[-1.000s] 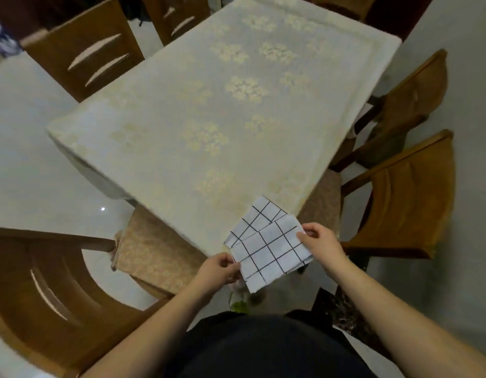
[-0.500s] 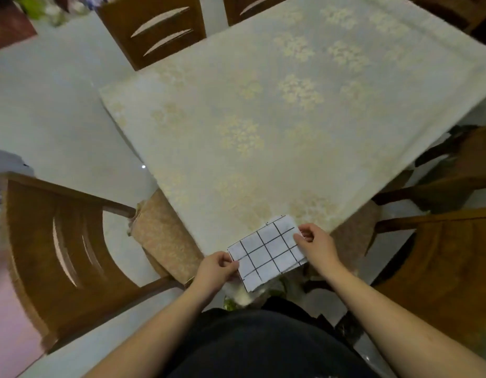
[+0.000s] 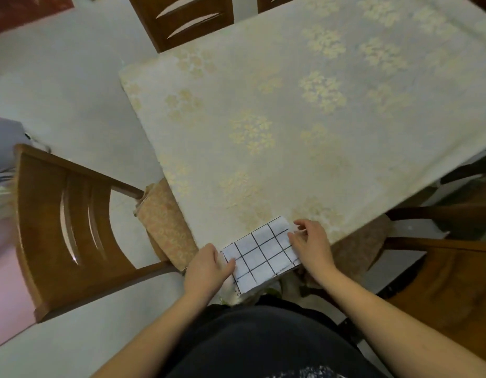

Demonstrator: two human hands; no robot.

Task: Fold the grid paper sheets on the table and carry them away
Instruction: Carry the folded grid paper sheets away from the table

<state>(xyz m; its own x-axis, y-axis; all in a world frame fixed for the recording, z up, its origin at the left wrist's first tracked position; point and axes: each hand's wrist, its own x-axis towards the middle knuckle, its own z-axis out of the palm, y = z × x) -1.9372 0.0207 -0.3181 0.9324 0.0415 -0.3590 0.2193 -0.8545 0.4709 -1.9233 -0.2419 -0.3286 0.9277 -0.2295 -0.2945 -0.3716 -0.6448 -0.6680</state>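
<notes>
The grid paper was white with black lines, folded into a small rectangle. It lay tilted at the surface's near edge, seemingly overhanging it slightly.

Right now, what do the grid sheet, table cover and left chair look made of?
Grid sheet: thin white paper, matte, black ruled lines; it holds flat edges past the table corner between left hand and right hand.
Table cover: probably woven cloth, cream with a faint sheen and a gold floral pattern.
Left chair: wood, brown, glossy varnish; highlights in the back slots.
</notes>
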